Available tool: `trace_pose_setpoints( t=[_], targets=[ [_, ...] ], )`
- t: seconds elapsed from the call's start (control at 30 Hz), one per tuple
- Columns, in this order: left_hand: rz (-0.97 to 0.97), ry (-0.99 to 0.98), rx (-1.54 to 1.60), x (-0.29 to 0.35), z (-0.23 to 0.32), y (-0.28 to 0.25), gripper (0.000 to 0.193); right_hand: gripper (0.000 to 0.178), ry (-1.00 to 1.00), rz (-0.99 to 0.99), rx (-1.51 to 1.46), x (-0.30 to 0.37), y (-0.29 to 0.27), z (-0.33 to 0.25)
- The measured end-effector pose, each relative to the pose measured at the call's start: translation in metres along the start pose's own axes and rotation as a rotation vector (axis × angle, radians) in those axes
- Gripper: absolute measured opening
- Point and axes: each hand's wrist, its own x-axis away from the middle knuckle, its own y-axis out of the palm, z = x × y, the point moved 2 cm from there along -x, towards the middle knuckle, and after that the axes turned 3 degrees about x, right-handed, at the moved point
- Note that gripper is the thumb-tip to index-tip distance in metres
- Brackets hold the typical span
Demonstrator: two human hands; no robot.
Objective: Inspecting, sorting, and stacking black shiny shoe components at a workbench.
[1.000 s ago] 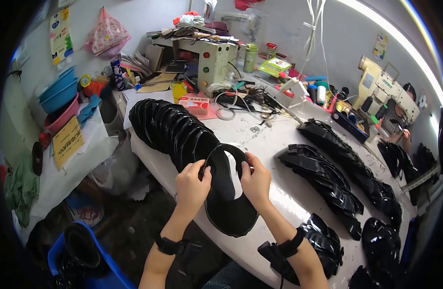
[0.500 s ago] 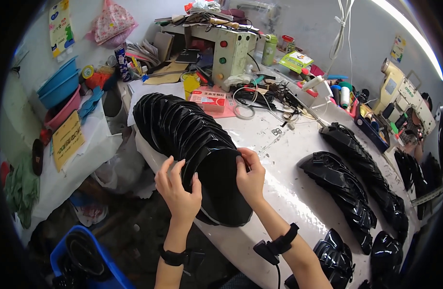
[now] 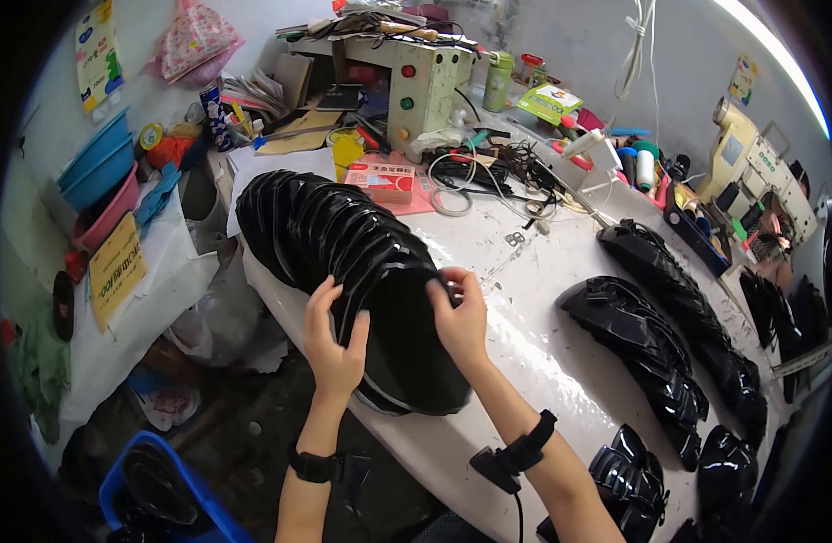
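Note:
A long row of glossy black shoe uppers (image 3: pixel 325 217), nested one against another, lies along the left edge of the white table. The nearest upper (image 3: pixel 411 339) turns a dark, matte oval side toward me. At its upper right rim my right hand (image 3: pixel 459 317) pinches the edge, thumb on the near side and fingers on the outer side. Beside the left rim is my left hand (image 3: pixel 334 344), fingers curved and apart from the thumb. Its fingertips are close to the uppers; whether they touch is hard to tell.
More glossy black uppers (image 3: pixel 633 335) lie in rows on the table's right. Cables (image 3: pixel 475 176), a red-and-white box (image 3: pixel 380 181) and thread spools (image 3: pixel 645 167) crowd the back. A sewing machine (image 3: pixel 760 172) stands far right. Below the left edge is a blue bin (image 3: pixel 185 480).
The view has shifted slightly. My left hand has come closer to the left rim of the nearest upper, its fingers more drawn together. My right hand stays at the right rim, its thumb moved slightly.

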Motion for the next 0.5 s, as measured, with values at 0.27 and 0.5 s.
trace_pose_setpoints(
  t=[0.27, 0.5],
  targets=[
    [-0.073, 0.017, 0.053, 0.019, 0.016, -0.010, 0.051, 0.047, -0.216, -0.119, 0.364, 0.015, -0.052, -0.035],
    [0.084, 0.026, 0.043, 0.084, 0.004, -0.040, 0.040, 0.041, -0.202, -0.368, 0.374, 0.065, -0.131, -0.087]
  ],
)
